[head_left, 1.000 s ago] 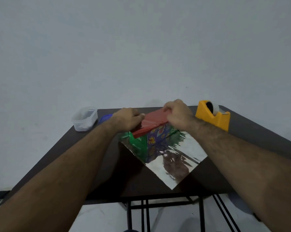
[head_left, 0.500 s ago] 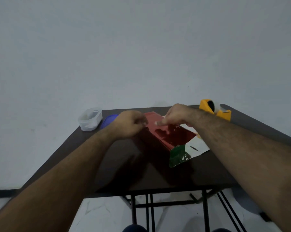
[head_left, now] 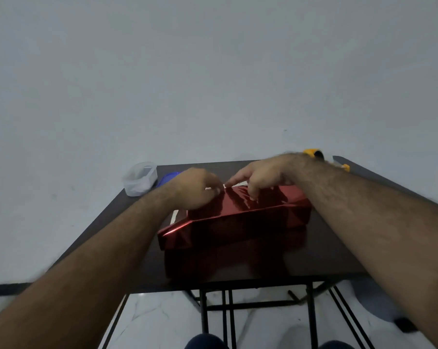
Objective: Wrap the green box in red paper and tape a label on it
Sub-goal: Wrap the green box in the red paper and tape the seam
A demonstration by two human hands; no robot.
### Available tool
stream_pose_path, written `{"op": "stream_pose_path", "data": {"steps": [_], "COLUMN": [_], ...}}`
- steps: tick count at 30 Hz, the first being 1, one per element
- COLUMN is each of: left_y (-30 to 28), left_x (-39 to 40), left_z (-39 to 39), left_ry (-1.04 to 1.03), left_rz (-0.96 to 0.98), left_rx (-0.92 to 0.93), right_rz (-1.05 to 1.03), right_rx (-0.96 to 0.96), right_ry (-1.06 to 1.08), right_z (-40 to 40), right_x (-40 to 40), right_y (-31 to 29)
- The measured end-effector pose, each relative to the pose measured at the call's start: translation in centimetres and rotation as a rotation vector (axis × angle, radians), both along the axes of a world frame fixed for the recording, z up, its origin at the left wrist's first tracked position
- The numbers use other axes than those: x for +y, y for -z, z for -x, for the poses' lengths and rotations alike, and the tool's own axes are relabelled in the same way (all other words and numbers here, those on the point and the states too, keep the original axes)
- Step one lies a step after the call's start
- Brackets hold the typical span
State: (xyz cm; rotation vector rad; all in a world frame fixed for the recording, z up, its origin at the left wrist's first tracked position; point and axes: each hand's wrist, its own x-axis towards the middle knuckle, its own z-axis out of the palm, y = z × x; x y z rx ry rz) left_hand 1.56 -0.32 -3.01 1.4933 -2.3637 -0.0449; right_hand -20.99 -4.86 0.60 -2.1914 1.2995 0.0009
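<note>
The green box, no green showing, is found fully covered by red paper (head_left: 240, 210) on the tabletop (head_left: 326, 248), the left hand (head_left: 196, 188) pinching the top seam and the right hand (head_left: 260, 176) pressing it with spread fingers; taping and labelling are judged outstanding.

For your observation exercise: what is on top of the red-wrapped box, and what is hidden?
Both hands rest on the red-wrapped box: the left hand at its far left edge, the right hand with fingertips on top. The paper seam beneath them is covered. No label is visible.
</note>
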Motion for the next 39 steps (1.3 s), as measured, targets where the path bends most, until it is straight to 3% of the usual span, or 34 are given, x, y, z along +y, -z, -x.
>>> {"op": "stream_pose_path", "data": {"steps": [2, 4, 8, 14, 19, 23, 27, 29, 31, 33, 35, 36, 37, 39], "left_y": [0.0, -0.2, 0.1, 1.2, 2.0, 2.2, 1.8, 1.6, 0.9, -0.5, -2.1, -2.7, -2.9, -2.5], "left_x": [-0.3, -0.6, -3.4, -8.4, -12.1, -13.7, -14.0, -13.4, -12.1, -9.7, -6.5, -4.9, -3.7, -2.4], "left_z": [-0.3, -0.6, -2.5, -4.2, -4.8, -6.1, -7.6, -8.0, -7.3, -5.6, -3.3, -2.1, -1.0, 0.4], "left_ry": [-0.002, -0.036, -0.201, -0.291, -0.329, -0.358, -0.371, -0.373, -0.348, -0.223, -0.061, -0.015, 0.008, 0.014], "left_rz": [-0.036, -0.044, -0.066, -0.154, -0.229, -0.302, -0.307, -0.173, 0.009, 0.041, -0.112, -0.218, -0.295, -0.324], "left_rx": [-0.011, 0.093, 0.169, 0.057, -0.241, -0.309, -0.291, -0.298, -0.161, 0.094, 0.17, 0.091, -0.029, -0.224], "right_rz": [0.05, 0.123, 0.317, 0.335, 0.218, 0.091, 0.152, 0.26, 0.472, 0.575, 0.443, 0.319, 0.205, 0.092], "right_rx": [-0.031, -0.131, -0.248, 0.078, 0.297, 0.289, 0.276, 0.407, 0.499, 0.301, -0.013, -0.087, -0.099, 0.053], "right_ry": [-0.004, 0.054, 0.211, 0.142, 0.024, -0.14, -0.122, -0.102, -0.107, -0.123, -0.125, -0.141, -0.171, -0.208], "right_z": [0.2, 0.4, 0.7, -0.2, -2.0, -3.0, -2.4, -2.2, -2.0, -1.7, -1.7, -1.6, -1.8, -1.9], "right_x": [-0.3, -1.0, -3.6, -8.9, -13.7, -15.4, -16.7, -17.0, -16.2, -14.7, -12.5, -11.5, -10.3, -8.5], "right_y": [0.3, 0.6, 1.6, 1.7, 2.7, 4.1, 4.5, 4.4, 3.1, 1.4, 0.2, -0.1, -0.3, -0.3]}}
